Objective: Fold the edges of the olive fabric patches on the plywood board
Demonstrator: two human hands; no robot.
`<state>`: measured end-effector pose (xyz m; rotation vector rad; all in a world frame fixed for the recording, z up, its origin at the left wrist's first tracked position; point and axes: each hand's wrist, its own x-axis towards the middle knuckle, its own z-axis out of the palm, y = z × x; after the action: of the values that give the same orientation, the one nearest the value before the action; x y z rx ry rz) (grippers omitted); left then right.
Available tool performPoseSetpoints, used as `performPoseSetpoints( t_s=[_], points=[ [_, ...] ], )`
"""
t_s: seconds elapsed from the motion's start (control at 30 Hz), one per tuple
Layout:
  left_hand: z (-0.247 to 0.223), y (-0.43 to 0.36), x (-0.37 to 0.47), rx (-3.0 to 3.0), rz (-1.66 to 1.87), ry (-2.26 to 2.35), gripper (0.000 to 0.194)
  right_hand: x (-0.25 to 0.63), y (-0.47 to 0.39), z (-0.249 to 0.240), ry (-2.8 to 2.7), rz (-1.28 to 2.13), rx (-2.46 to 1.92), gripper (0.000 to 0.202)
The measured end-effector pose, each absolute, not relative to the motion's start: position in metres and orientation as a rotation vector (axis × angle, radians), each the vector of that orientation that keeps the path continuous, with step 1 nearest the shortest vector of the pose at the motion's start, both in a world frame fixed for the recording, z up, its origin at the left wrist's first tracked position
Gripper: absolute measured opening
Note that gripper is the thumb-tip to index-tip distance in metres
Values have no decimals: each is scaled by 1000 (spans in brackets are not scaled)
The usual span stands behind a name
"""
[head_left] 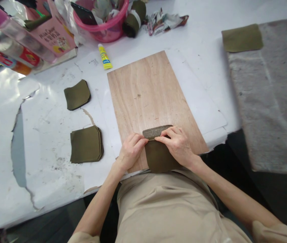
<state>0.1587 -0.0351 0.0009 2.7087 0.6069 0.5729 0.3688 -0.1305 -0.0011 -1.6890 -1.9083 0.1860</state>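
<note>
A dark olive piece (161, 157) lies at the near edge of a wooden board (148, 91), with a greyish-brown strip (156, 132) along its far edge. My left hand (133, 148) pinches the left part of the fold between piece and strip. On the right part of that same edge, my right hand (176, 143) has its fingers closed. Two stacks of similar olive pieces, a smaller one (78, 94) and a thicker one (86, 145), sit left of the board.
A yellow tube (105, 57) lies beyond the board, near a pink basket (105, 28) and an olive roll (134, 18). Bottles and a pink box (54, 37) stand far left. At right is a grey slab (272, 94) bearing an olive piece (243, 38).
</note>
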Motion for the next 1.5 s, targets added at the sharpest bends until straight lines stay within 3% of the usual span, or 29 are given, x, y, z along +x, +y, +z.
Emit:
performPoseSetpoints(
  t_s=[1.5],
  points=[
    [6, -42, 156, 3044, 362, 499, 21, 369, -130, 0, -2019, 211, -1687, 24]
  ],
)
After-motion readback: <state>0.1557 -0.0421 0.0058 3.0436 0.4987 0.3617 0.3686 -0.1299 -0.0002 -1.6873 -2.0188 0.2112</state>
